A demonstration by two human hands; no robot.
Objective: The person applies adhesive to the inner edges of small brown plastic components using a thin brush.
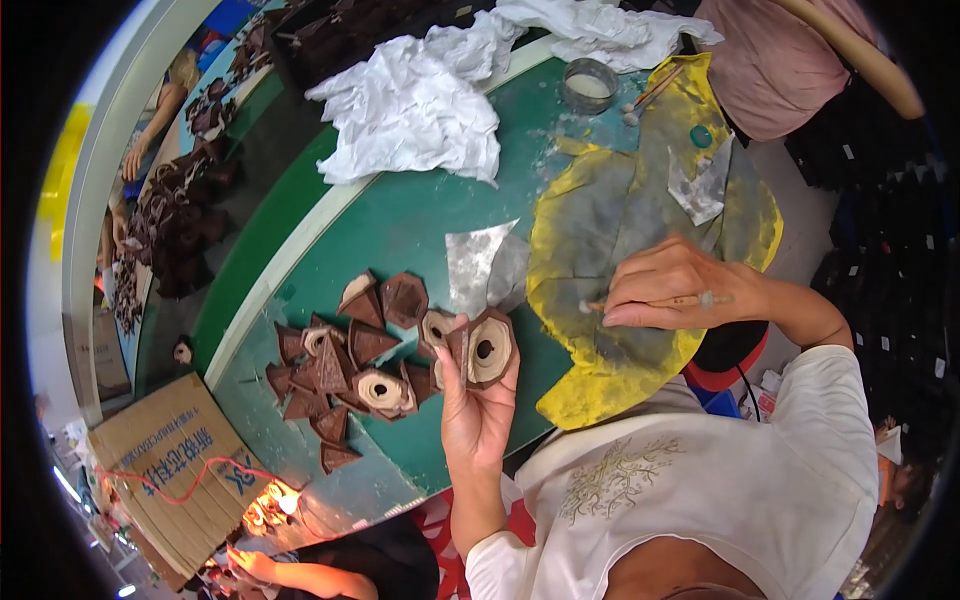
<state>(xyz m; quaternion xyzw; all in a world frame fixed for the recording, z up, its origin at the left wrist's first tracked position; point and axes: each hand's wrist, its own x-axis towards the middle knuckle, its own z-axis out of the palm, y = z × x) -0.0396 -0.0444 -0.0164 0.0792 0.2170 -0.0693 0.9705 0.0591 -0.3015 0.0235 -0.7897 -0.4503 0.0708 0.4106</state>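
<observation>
Brown piece (490, 348): many-sided dark brown rim, beige stepped rings inside, dark round hole in the middle. Held just over the table (400, 235) near its near edge, open face up. Left hand (478, 415) closed round it, thumb and fingers covering part of its side. Second brown piece (434, 328) right beside it; cannot tell if gripped too. Right hand (672, 283) pinches a thin stick (690, 299), pale tip over the yellow cloth (590, 210).

Pile of brown pieces (330, 360) toward the table's left end, jumbled, some overlapping, a few showing beige rings. White scrap (478, 265) between pile and yellow cloth. Clear jar (590, 88) near the right end, sticks (655, 95) and green cap (700, 135) on the cloth. White rags (415, 110) heaped over the far edge.

Table green, smudged; yellow cloth grey-stained, wrinkled. Cardboard box (185, 470) at the left end, glowing lamp (285, 500) beside it. Co-worker's hand (250, 565) near the lamp. Dark crates (880, 260) off the right side.
</observation>
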